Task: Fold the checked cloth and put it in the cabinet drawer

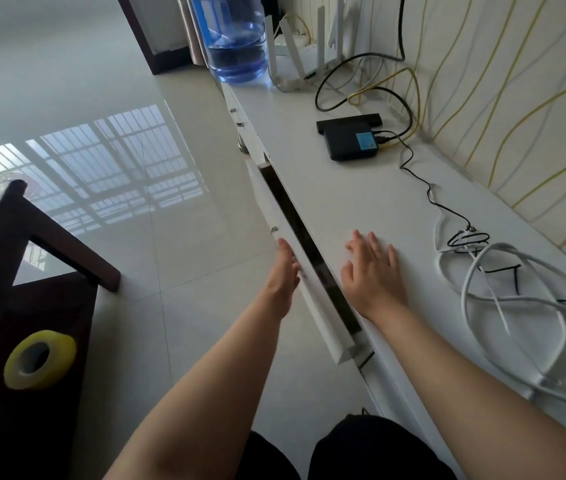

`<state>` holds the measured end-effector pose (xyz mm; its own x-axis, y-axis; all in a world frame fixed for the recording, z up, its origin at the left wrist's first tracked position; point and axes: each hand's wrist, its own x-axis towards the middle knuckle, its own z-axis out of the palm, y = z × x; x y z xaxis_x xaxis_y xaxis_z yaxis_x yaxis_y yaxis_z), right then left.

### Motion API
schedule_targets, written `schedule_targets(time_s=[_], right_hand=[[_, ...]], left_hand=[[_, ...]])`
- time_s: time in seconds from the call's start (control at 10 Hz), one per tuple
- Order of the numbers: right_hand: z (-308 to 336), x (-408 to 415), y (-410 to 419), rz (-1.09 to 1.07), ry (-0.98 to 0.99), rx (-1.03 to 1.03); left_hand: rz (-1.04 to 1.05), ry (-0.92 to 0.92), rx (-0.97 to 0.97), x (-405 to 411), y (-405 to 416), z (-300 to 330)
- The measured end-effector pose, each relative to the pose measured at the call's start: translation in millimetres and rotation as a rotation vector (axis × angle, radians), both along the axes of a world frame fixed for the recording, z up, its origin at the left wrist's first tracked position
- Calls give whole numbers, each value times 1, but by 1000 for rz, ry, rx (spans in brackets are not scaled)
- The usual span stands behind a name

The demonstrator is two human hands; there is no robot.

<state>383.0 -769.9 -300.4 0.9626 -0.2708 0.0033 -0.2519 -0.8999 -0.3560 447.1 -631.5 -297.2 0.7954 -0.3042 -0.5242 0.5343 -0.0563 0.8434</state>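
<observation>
Drawer (295,258) barely ajar — left hand (283,275) flat against it, right hand (371,271) spread on cabinet top (361,202).

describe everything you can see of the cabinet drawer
The cabinet drawer has a long, flat, white front panel that looks like painted wood. It sits just below the white cabinet top, pulled out slightly so a narrow dark gap shows; nothing inside can be made out. The left hand lies flat against its outer face, while the right hand rests on the top beside it.

White cabinet (361,202), black box (349,142) with blue label, yellow tape roll (40,360), blue water bottle (236,39)
</observation>
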Motion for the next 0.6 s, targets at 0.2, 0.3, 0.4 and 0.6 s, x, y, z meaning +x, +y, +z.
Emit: schedule_targets(time_s=[0.2, 0.3, 0.4, 0.6], right_hand=[[0, 2, -4, -23, -37, 100], [1, 3, -6, -25, -30, 162], [5, 4, -10, -16, 15, 204], [92, -31, -1, -16, -278, 1002]], left_hand=[[-75, 10, -24, 4, -29, 5], [-153, -24, 90, 4, -24, 16], [-123, -106, 212, -7, -21, 31], [-29, -232, 264, -61, 11, 39]])
